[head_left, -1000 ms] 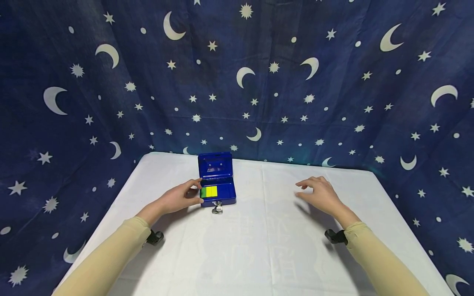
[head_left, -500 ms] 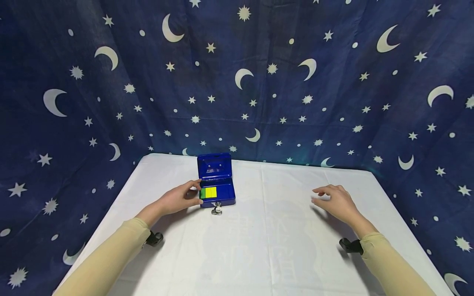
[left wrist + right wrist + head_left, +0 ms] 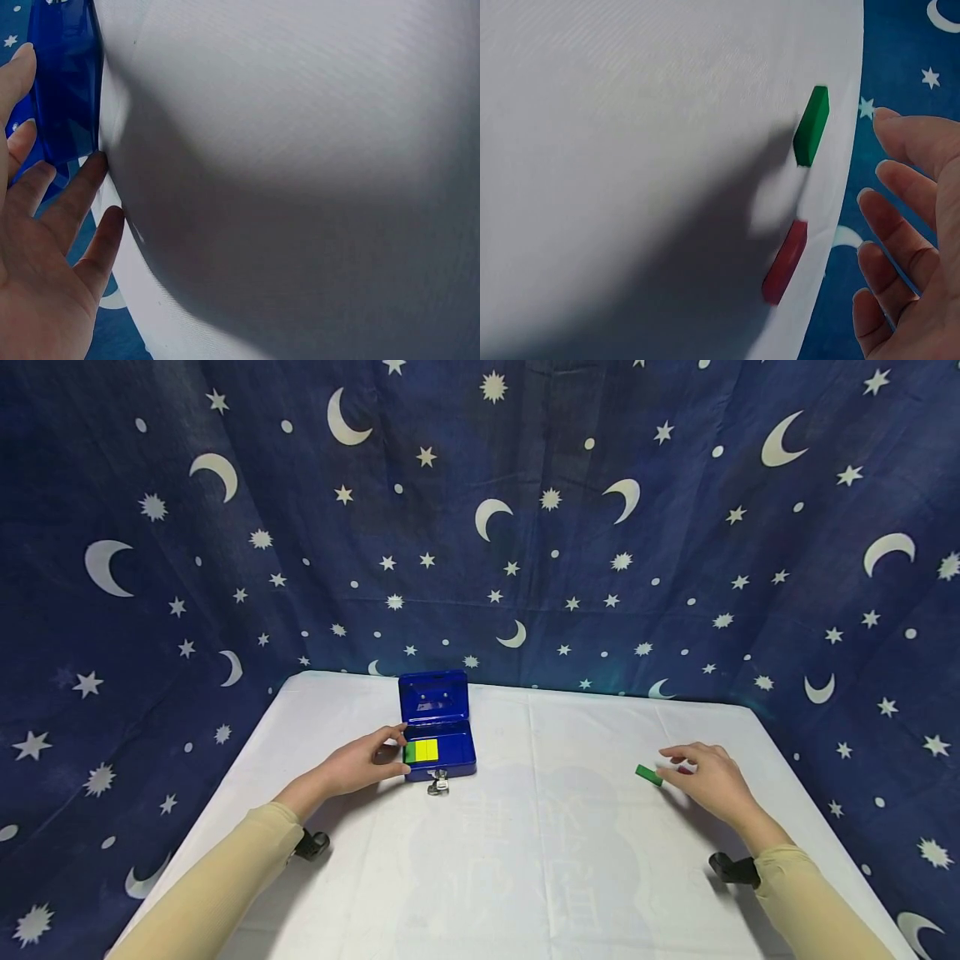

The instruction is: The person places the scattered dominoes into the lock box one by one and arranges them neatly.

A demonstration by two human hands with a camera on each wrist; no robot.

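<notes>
A blue metal cash box (image 3: 459, 748) stands on the table at centre left, its lid (image 3: 433, 697) raised. Inside at the left lie two yellow blocks (image 3: 427, 750) and a green one (image 3: 410, 752) side by side. My left hand (image 3: 362, 762) touches the box's left end with thumb and index fingertips; its other fingers are spread in the left wrist view. My right hand (image 3: 712, 781) hovers at the right with loosely bent fingers and nothing in them. Near its fingertips a loose green block (image 3: 812, 126) and a red block (image 3: 785, 262) lie on the cloth, apart from each other.
A small padlock (image 3: 438, 783) hangs at the box's front. White cloth (image 3: 525, 860) covers the table. Behind and at both sides hangs a dark blue curtain (image 3: 540, 552) with moons and stars.
My right hand has moved right and toward me. The loose green block and part of the red one, not visible before, now show beside it. My left hand stays at the box.
</notes>
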